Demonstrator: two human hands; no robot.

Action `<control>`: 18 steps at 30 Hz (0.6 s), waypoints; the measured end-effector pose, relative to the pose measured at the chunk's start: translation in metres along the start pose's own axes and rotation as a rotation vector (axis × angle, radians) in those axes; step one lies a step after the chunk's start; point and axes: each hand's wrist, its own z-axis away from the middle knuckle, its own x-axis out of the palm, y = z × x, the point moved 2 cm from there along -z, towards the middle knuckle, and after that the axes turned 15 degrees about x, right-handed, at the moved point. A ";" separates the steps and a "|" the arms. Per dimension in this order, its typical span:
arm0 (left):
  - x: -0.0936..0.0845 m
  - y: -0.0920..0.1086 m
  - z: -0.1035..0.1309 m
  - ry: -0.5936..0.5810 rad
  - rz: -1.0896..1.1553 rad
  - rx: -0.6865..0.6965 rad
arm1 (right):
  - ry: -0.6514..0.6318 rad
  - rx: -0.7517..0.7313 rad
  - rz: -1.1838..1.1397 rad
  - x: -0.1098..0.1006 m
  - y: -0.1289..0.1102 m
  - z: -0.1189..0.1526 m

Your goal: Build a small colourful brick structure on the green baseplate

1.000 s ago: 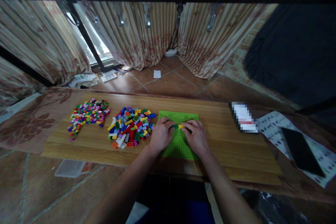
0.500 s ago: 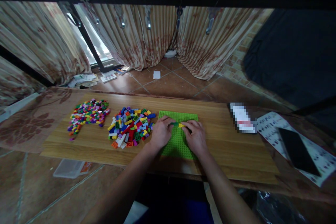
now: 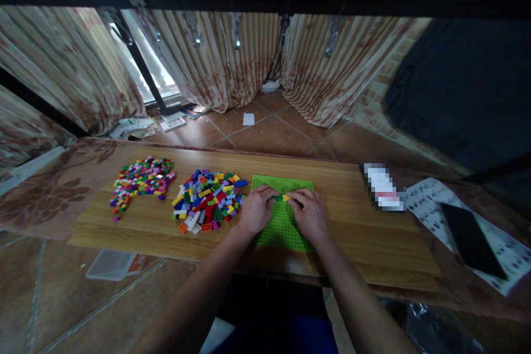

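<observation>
Over the light-green studded baseplate (image 3: 286, 235), my two hands meet fingertip to fingertip. My left hand (image 3: 258, 211) is closed, pinching a dark green toy brick (image 3: 277, 197). From the other side my right hand (image 3: 307, 213) pinches a small yellow brick (image 3: 286, 197). The green and yellow pieces touch end to end; whether they are joined I cannot tell. Fingers hide parts of both. Just left of my left hand lies a pile of mixed coloured bricks (image 3: 209, 199).
A heap of tiny coloured pieces (image 3: 143, 180) lies farther left on the wooden board (image 3: 344, 232). To the right are a phone (image 3: 382, 187) with a blurred screen, a printed sheet (image 3: 427, 199) and a black tablet-like slab (image 3: 470, 238). A clear plastic lid or tray (image 3: 110, 264) rests on the floor.
The view has shifted very slightly. Both hands keep their pinch on the green and yellow bricks over the baseplate, in nearly the same place.
</observation>
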 end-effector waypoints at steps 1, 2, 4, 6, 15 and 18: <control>0.000 0.000 0.000 -0.001 0.000 -0.001 | -0.001 0.001 -0.001 0.000 0.000 0.000; 0.000 0.000 0.000 -0.003 0.000 -0.002 | 0.001 0.003 -0.002 0.000 0.001 0.000; 0.001 0.000 0.001 -0.006 -0.001 -0.003 | 0.005 0.002 -0.004 0.001 0.001 0.000; 0.001 0.000 0.001 -0.007 -0.007 -0.003 | 0.010 0.000 -0.003 0.001 0.002 0.001; 0.004 -0.002 0.003 0.029 0.009 0.003 | -0.024 -0.020 0.026 -0.002 -0.001 0.000; 0.005 -0.001 0.001 0.045 0.027 -0.029 | -0.047 -0.029 0.034 -0.003 -0.002 -0.002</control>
